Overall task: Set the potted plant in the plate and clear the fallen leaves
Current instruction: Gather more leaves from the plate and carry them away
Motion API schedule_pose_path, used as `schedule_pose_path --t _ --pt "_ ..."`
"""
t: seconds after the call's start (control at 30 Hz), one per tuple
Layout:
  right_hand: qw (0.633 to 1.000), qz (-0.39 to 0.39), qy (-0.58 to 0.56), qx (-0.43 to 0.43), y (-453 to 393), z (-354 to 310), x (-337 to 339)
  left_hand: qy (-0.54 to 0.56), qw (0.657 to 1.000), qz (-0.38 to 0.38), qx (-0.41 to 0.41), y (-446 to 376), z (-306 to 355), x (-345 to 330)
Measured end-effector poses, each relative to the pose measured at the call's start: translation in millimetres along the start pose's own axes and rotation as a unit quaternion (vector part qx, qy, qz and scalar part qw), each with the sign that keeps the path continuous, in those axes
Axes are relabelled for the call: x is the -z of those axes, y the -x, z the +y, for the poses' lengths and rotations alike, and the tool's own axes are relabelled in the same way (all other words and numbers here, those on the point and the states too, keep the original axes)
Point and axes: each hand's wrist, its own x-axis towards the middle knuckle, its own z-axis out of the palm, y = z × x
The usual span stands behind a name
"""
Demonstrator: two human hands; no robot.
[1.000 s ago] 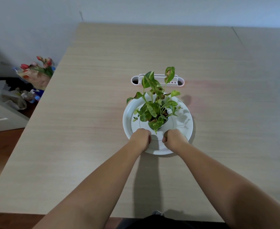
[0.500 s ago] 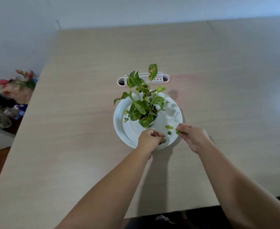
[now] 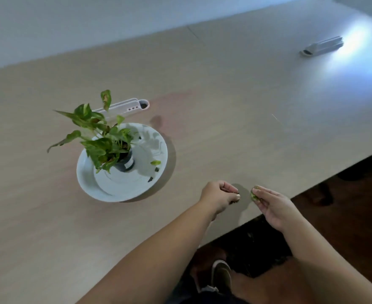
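The potted plant (image 3: 106, 141), green leaves in a small dark pot, stands upright on the white plate (image 3: 115, 189) at the left of the table. Several small fallen leaves (image 3: 155, 162) lie on the plate's right side. My left hand (image 3: 219, 197) hovers to the right of the plate near the table's front edge, fingers pinched on small dark leaf bits. My right hand (image 3: 272, 205) is beside it at the table edge, fingertips pinched on a green leaf (image 3: 253, 195).
A white oblong holder (image 3: 126, 107) with holes lies behind the plant. Another white object (image 3: 322, 48) lies at the far right in a bright light patch. The table's edge runs diagonally just under my right hand; dark floor and a shoe (image 3: 221, 275) show below.
Both hands left the plate and moved right toward the table's front edge, each pinching picked-up leaf pieces. The view swung right, so the plate now sits at the left.
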Motion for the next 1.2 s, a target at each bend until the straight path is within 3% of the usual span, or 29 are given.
schedule_pose_path --t 0.3,0.67,0.97,1.2 --pt "0.993 0.098 -0.069 -0.02 -4 -4 143 -0.142 0.988 -0.051 -0.035 -4 -4 -138" --pt "0.967 0.247 -0.005 -0.056 -35 18 213 -0.201 0.977 -0.075 0.014 -37 -35 -218" --pt "0.975 0.201 0.008 -0.094 -30 10 221 -0.18 0.981 -0.068 0.008 -41 -33 -228" --pt "0.98 0.193 0.047 -0.008 -24 -1 187 -0.1 0.993 -0.052 -0.03 -31 -15 -189"
